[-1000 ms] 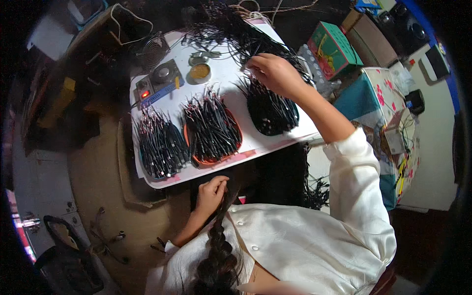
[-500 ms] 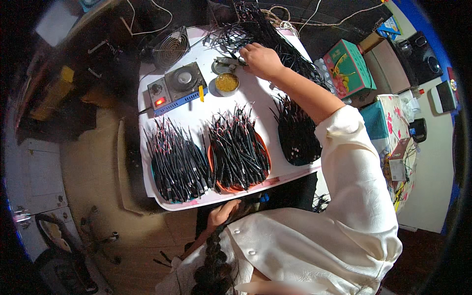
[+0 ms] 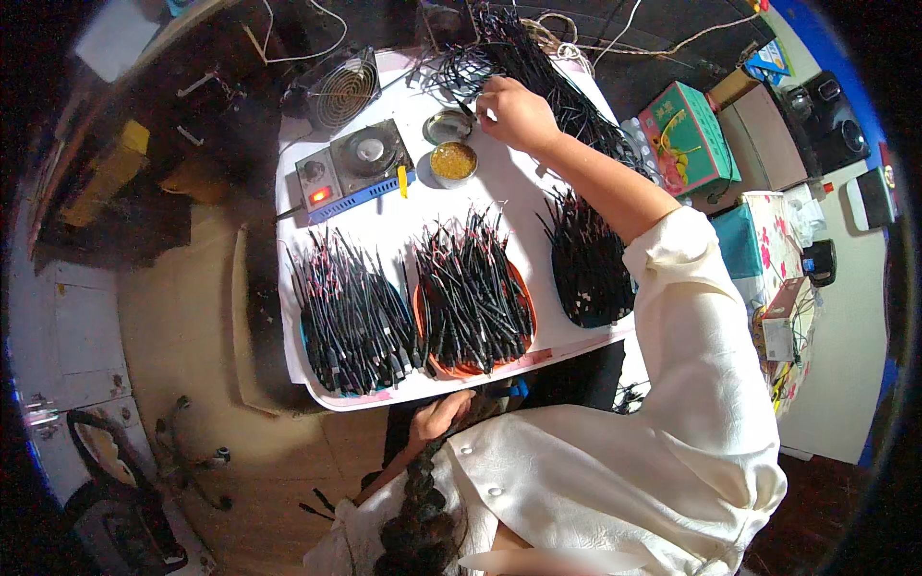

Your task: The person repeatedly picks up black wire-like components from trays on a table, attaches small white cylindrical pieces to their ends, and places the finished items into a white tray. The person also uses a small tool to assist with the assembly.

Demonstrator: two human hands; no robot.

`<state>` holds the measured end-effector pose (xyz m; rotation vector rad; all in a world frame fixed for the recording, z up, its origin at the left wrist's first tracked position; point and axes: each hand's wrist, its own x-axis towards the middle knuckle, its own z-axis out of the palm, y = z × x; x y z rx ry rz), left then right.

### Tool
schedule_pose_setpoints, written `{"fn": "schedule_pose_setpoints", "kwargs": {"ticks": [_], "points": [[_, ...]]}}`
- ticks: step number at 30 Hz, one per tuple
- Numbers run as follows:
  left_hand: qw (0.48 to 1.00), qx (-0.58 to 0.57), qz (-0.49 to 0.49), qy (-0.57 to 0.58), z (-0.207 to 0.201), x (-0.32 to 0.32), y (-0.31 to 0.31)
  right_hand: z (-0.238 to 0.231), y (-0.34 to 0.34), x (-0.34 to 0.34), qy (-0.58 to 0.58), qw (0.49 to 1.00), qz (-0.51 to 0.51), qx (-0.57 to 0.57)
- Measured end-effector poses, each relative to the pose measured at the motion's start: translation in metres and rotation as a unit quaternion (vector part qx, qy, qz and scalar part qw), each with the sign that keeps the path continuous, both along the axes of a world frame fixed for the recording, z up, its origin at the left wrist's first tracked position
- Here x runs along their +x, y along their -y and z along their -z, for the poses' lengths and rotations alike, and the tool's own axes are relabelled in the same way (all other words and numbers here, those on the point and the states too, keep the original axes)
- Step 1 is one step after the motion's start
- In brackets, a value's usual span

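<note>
My right hand [image 3: 517, 112] reaches to the far side of the white table, beside a large pile of black cables [image 3: 552, 82]. Its fingers are curled closed, a small dark piece showing at their tips; I cannot make out what it is. Just left of them lie an open round metal tin [image 3: 448, 126] and another tin of yellowish, amber stuff [image 3: 453, 161]. Below the table's front edge, my left hand [image 3: 442, 416] is curled closed near my lap. What it holds, if anything, is hidden.
Three bundles of short black cables with bared ends stand along the front: left [image 3: 355, 326], an orange basket's bundle [image 3: 471, 298] and right [image 3: 588, 269]. A heating unit [image 3: 370, 152] with a lit red switch and a fan [image 3: 344, 94] stand far left. A green box [image 3: 684, 139] is at right.
My right hand has shifted slightly right and its fingers have curled. The grey thing seen over the far tin beside it no longer covers it. My left hand is nearly unmoved.
</note>
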<state>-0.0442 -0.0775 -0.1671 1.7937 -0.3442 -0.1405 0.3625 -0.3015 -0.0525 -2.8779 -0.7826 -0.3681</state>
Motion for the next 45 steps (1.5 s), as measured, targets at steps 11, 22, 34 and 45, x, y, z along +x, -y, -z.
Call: {"fn": "schedule_pose_setpoints", "kwargs": {"ticks": [11, 22, 34, 45], "points": [[0.998, 0.000, -0.018, 0.062, 0.005, 0.001, 0.002, 0.002, 0.007, -0.010, -0.009, 0.998, -0.042, -0.034], [0.996, 0.003, -0.026, 0.083, 0.002, 0.002, 0.003, 0.009, 0.018, 0.007, -0.044, 0.996, 0.004, 0.073], [0.994, 0.084, -0.023, 0.060, -0.004, 0.001, 0.002, 0.008, 0.019, 0.000, -0.039, 0.993, -0.039, 0.102], [0.999, 0.042, -0.024, -0.020, -0.022, 0.001, 0.001, 0.003, 0.006, -0.026, -0.020, 0.998, 0.051, 0.018]]}}
